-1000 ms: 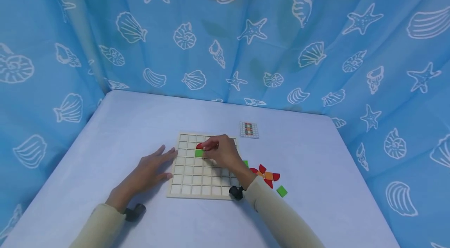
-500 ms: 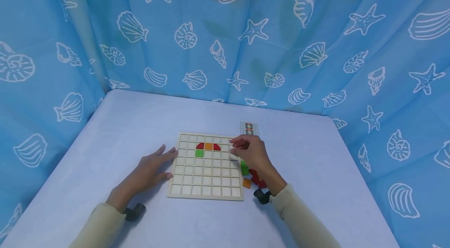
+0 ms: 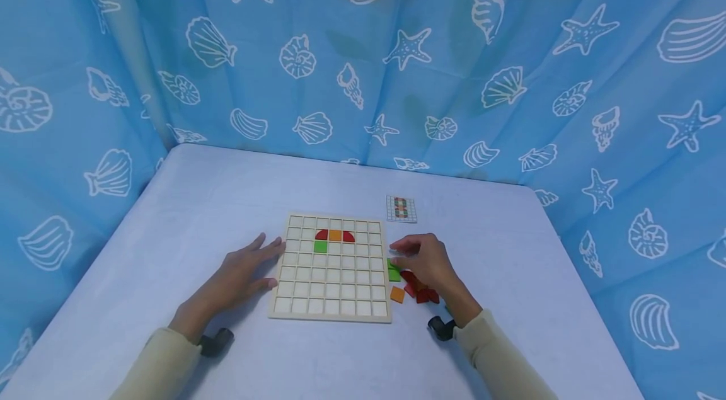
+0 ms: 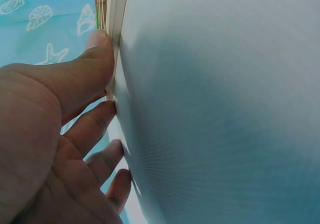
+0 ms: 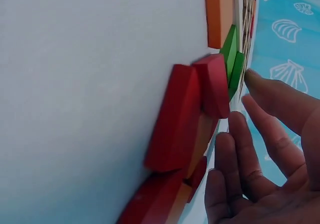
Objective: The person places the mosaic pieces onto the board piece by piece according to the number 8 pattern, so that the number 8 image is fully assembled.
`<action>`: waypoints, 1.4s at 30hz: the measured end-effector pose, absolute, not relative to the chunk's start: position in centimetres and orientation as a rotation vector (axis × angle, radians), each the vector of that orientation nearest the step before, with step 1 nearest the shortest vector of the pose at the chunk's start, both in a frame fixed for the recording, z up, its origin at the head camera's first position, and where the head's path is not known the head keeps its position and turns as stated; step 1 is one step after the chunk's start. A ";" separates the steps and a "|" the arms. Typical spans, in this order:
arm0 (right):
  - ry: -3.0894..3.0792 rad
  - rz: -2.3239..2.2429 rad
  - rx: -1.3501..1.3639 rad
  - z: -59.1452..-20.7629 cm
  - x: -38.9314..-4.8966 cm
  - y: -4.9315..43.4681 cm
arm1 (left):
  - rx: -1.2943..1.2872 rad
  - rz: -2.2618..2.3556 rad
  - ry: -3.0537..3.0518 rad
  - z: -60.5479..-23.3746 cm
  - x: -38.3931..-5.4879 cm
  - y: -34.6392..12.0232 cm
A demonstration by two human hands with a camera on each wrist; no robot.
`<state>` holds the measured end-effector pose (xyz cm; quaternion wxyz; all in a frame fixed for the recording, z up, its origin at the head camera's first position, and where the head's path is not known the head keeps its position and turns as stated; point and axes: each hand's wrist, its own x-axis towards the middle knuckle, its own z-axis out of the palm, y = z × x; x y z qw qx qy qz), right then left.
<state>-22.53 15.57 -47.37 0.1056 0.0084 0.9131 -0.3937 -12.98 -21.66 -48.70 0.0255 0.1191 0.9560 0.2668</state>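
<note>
A wooden grid board [image 3: 329, 318] lies on the table. Along one row sit a red quarter-round tile [image 3: 321, 235], an orange square tile [image 3: 335, 235] and a second red quarter-round tile [image 3: 348, 237]; a green square tile [image 3: 320, 247] is just below the left red one. My left hand [image 3: 241, 277] rests at the board's left edge, thumb and fingertips against its side in the left wrist view. Beside the right edge, my right hand [image 3: 425, 261] hovers over loose tiles, its thumb tip close to the green tiles [image 5: 233, 66]. Nothing shows between its fingers.
Loose red tiles [image 5: 172, 119] lie heaped under the right hand. A loose orange tile [image 3: 397, 294] is near the board's lower right corner. Beyond the board lies a small pattern card [image 3: 401, 208]. A blue shell-print curtain [image 3: 363, 60] surrounds the table.
My right hand has left the red tile on the board and moved right to the loose tiles, uncovering the orange and second red tiles. My left hand stays put.
</note>
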 end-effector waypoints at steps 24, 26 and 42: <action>2.672 -1.225 -0.202 -47.0 -22.2 15.5 | 0.446 0.825 2.972 -48.7 -13.1 -21.9; 2.666 -1.263 -0.229 -46.9 -22.3 15.1 | 0.448 0.821 2.973 -48.7 -13.1 -22.0; 2.660 -1.250 -0.384 -47.0 -24.1 8.7 | 0.440 0.816 2.989 -48.8 -13.1 -21.8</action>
